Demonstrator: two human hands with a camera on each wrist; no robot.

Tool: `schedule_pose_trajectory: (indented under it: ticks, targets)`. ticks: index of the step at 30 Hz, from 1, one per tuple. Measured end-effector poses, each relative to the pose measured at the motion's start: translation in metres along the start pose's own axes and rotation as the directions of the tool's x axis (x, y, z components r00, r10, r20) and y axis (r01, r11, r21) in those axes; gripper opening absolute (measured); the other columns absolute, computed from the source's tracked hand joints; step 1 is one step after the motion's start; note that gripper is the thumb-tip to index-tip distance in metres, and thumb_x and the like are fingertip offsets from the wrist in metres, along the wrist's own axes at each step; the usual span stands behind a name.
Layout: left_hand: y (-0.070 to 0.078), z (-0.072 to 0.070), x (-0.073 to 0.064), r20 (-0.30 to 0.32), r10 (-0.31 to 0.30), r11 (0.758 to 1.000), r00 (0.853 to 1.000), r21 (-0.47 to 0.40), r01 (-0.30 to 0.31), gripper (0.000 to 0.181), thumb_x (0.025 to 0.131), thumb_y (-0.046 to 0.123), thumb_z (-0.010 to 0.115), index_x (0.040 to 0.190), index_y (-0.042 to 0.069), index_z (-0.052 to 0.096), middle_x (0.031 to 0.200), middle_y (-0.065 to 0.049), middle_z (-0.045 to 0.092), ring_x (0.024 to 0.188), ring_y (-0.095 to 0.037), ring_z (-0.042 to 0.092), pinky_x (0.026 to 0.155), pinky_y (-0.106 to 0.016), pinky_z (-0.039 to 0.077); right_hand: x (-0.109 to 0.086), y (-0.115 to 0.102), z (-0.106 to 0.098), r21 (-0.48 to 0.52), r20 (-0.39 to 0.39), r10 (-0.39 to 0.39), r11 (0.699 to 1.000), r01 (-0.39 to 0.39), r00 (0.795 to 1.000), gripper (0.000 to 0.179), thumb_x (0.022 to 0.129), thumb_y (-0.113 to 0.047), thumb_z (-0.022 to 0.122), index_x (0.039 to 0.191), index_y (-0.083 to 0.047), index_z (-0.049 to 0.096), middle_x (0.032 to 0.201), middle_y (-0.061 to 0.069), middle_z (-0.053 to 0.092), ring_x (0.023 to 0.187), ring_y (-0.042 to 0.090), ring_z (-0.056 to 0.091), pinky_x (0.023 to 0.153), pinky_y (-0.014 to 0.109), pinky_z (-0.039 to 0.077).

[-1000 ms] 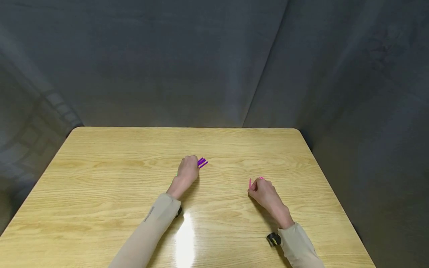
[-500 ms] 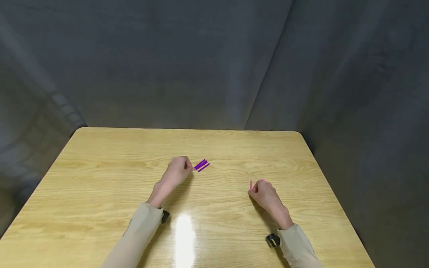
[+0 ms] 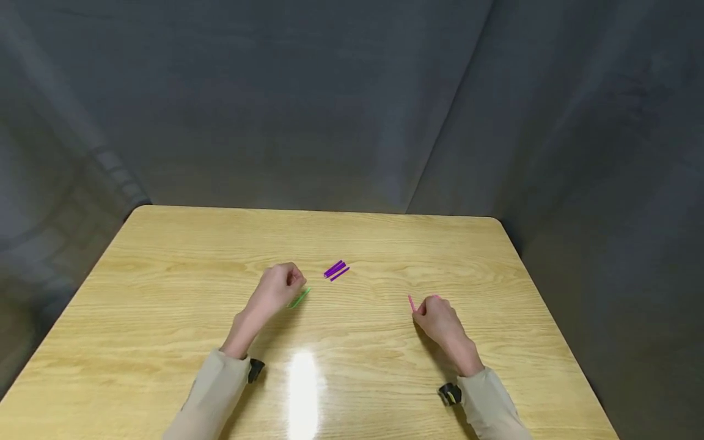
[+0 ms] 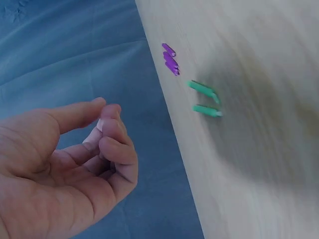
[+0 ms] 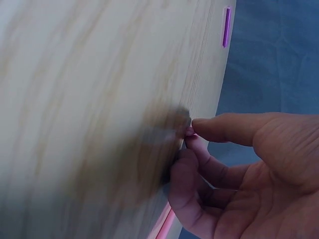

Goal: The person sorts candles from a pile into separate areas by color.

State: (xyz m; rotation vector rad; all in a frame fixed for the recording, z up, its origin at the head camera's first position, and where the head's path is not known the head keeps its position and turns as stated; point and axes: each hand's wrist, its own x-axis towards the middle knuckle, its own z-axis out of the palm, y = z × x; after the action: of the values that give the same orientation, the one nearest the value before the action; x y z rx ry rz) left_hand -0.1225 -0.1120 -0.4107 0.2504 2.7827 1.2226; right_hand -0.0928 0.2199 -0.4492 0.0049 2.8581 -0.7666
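Note:
My left hand (image 3: 272, 288) hovers above the table, its fingers loosely curled and thumb tip by the index fingertip. Nothing shows between them in the left wrist view. Close by lie green sticks (image 3: 300, 297), two of them visible from that wrist. Farther back rests a small cluster of thin purple sticks (image 3: 336, 269). On the right side, my right hand (image 3: 438, 319) pinches a pink stick (image 3: 411, 303) near one end with thumb and index finger, close to the tabletop. More pink (image 5: 163, 220) lies beneath its curled fingers, partly hidden.
The wooden table (image 3: 220, 238) has a bright reflection near its front. Dark cloth curtains (image 3: 308, 110) hang behind it and along both sides. A black wrist camera (image 3: 450, 394) sits below the right hand.
My left hand has drawn back leftward from the purple sticks, uncovering them and then the green sticks. The right hand stays in place, while the pink stick has tilted slightly leftward.

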Motion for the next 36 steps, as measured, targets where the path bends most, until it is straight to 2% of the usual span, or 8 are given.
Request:
schedule_pose_trajectory:
  ticks: [6, 11, 21, 27, 31, 36]
  targets:
    - [-0.007, 0.001, -0.014, 0.015, -0.005, 0.999, 1.000, -0.032, 0.006, 0.008, 0.093, 0.004, 0.060, 0.090, -0.001, 0.065, 0.065, -0.002, 0.052, 0.052, -0.010, 0.039, 0.045, -0.019, 0.030, 0.003, 0.002, -0.002, -0.014, -0.017, -0.009, 1.000, 0.008, 1.000, 0.014, 0.082, -0.003, 0.060, 0.068, -0.005, 0.061, 0.062, 0.003, 0.053, 0.053, 0.014, 0.044, 0.049, 0.026, 0.037]
    - [-0.008, 0.002, -0.024, 0.026, -0.028, 1.000, 0.999, -0.014, 0.028, 0.006, 0.092, 0.004, 0.060, 0.090, 0.000, 0.064, 0.065, -0.001, 0.051, 0.054, -0.010, 0.039, 0.047, -0.020, 0.030, 0.005, -0.001, -0.004, -0.014, -0.017, -0.003, 1.000, 0.003, 1.000, 0.013, 0.082, -0.003, 0.061, 0.069, -0.004, 0.062, 0.063, 0.003, 0.054, 0.053, 0.014, 0.044, 0.049, 0.026, 0.037]
    - [-0.006, 0.012, -0.036, 0.064, -0.042, 0.997, 0.997, -0.067, 0.046, 0.006, 0.091, -0.002, 0.059, 0.088, -0.002, 0.064, 0.065, -0.001, 0.049, 0.055, -0.010, 0.040, 0.048, -0.019, 0.031, 0.012, -0.009, -0.003, -0.020, -0.045, -0.064, 0.998, 0.064, 0.997, 0.014, 0.082, -0.001, 0.063, 0.068, -0.006, 0.060, 0.061, 0.000, 0.051, 0.055, 0.014, 0.044, 0.050, 0.025, 0.036]
    - [-0.006, 0.016, -0.044, 0.063, -0.045, 0.996, 0.997, -0.078, 0.050, 0.006, 0.090, -0.004, 0.061, 0.086, -0.002, 0.065, 0.066, -0.002, 0.051, 0.056, -0.011, 0.041, 0.048, -0.020, 0.032, 0.016, -0.019, 0.002, 0.022, -0.017, -0.088, 0.996, 0.088, 0.996, 0.021, 0.083, 0.001, 0.061, 0.064, -0.006, 0.056, 0.057, -0.001, 0.043, 0.052, 0.011, 0.035, 0.049, 0.023, 0.029]
    - [-0.006, 0.021, -0.047, 0.070, -0.039, 0.995, 0.997, -0.094, 0.045, 0.007, 0.089, -0.004, 0.061, 0.084, -0.002, 0.065, 0.064, -0.002, 0.050, 0.054, -0.010, 0.039, 0.047, -0.019, 0.030, 0.018, -0.025, 0.006, 0.036, 0.009, -0.088, 0.995, 0.088, 0.996, 0.017, 0.085, -0.001, 0.063, 0.068, -0.005, 0.060, 0.060, 0.000, 0.050, 0.053, 0.011, 0.039, 0.050, 0.022, 0.033]
    - [-0.003, 0.030, -0.045, 0.109, -0.020, 0.994, 0.994, -0.102, 0.031, 0.007, 0.089, -0.003, 0.061, 0.083, -0.001, 0.064, 0.064, -0.001, 0.050, 0.053, -0.009, 0.039, 0.047, -0.018, 0.031, 0.021, -0.034, 0.011, 0.036, 0.014, -0.113, 0.993, 0.113, 0.993, 0.012, 0.083, -0.002, 0.066, 0.071, -0.004, 0.063, 0.065, 0.001, 0.057, 0.057, 0.012, 0.046, 0.053, 0.024, 0.040]
